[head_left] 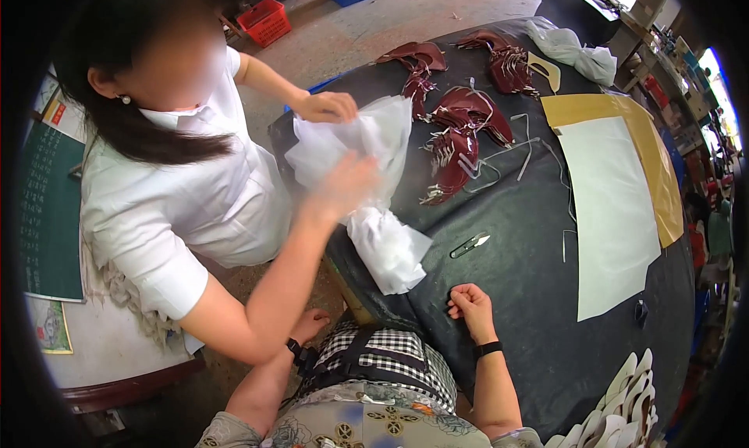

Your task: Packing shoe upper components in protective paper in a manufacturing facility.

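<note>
My right hand (471, 307) rests at the near side of the black-covered table (515, 276), its fingers curled in with nothing visible in them. Just beyond it lie small thread snips (470, 245). My left hand (310, 325) hangs beside my waist, loosely closed, and a co-worker's forearm passes close above it. To the left a co-worker holds thin white plastic bags (343, 147) over the table with both hands, one blurred by motion. A crumpled white plastic bundle (386, 253) lies below those bags, between the co-worker and my right hand.
Several bundles of dark red curved pieces (460, 128) lie at the far middle. A white sheet (612, 206) overlaps brown paper (655, 159) on the right. Pale curved pieces (624, 409) are stacked at the near right. A red crate (264, 22) stands on the floor.
</note>
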A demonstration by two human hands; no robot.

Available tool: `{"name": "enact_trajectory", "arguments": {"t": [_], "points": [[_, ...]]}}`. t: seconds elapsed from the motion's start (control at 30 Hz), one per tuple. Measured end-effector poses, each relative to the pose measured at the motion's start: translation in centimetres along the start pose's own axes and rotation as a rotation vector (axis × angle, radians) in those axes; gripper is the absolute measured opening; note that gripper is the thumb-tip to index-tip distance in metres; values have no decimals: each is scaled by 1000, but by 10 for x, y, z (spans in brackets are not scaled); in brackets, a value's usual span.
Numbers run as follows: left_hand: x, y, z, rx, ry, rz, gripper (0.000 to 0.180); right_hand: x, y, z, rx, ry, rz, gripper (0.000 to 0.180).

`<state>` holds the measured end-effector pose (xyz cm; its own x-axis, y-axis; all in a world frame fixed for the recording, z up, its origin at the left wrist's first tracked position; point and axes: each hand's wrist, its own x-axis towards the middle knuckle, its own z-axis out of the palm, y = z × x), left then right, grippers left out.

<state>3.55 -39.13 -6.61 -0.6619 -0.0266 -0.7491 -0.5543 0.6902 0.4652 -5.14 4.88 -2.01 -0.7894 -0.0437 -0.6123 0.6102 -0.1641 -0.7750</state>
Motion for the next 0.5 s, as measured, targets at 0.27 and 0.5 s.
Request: {"name": "enact_trajectory", "arguments": {"t": [0.27, 0.5], "points": [[-25, 0, -10, -55, 105, -77, 35, 5, -3, 15, -1, -46, 13, 11], [-21, -7, -8, -62, 92, -93, 37, 5, 0, 13, 16, -43, 11, 10]]}}
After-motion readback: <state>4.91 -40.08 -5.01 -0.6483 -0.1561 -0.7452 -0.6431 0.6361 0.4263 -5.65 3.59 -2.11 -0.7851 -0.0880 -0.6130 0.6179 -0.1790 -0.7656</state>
